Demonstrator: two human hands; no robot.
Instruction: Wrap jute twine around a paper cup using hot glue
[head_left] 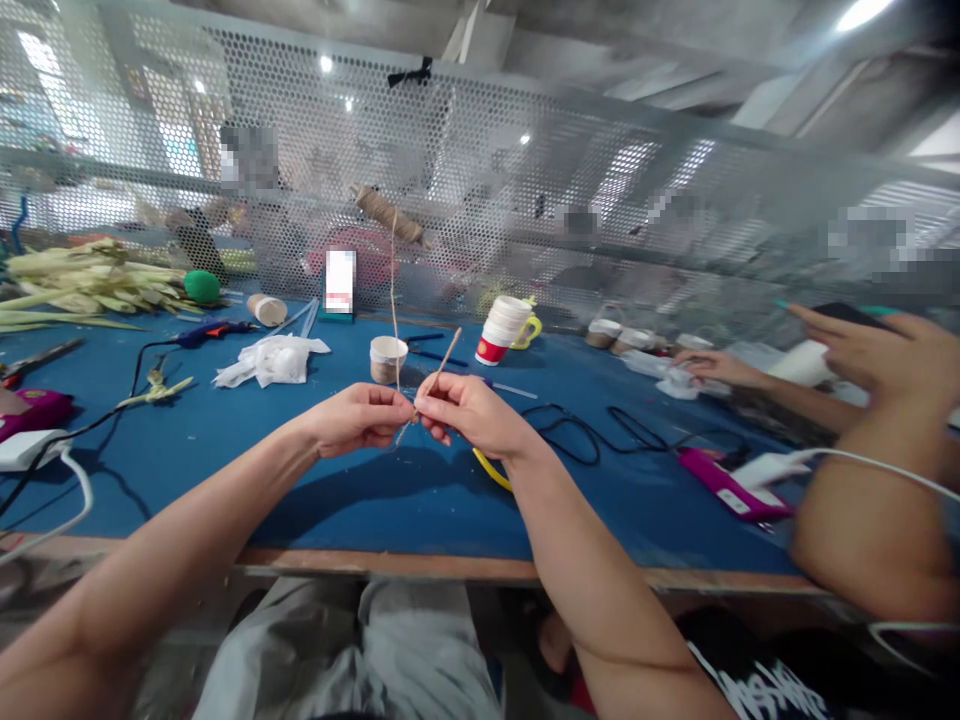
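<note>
Left on counter (600, 525), crumpled white wrapping (271, 362). Centre: left hand (365, 420) pinching twine (394, 290), strand rising toward far spool (390, 215); white-rimmed cup (384, 371) just beyond hands; right hand (469, 410), close beside left, also pinching twine. Farther right, stacked cups (504, 325).

And here's the left hand (364, 418), level with the right hand (474, 412), the pair meeting in mid-view with fingertips close together; left fingers (396, 410) pinched, the rest curled in below; right fingers (436, 388) pinched too, lower ones tucked underneath; the left arm (202, 525) slants up from the lower left, bare, its wrist (309, 438) fairly straight; over on the other side, the right arm (585, 560) angles up from the lower right, equally bare, both reaching forward and inward, elbows wide apart!
</note>
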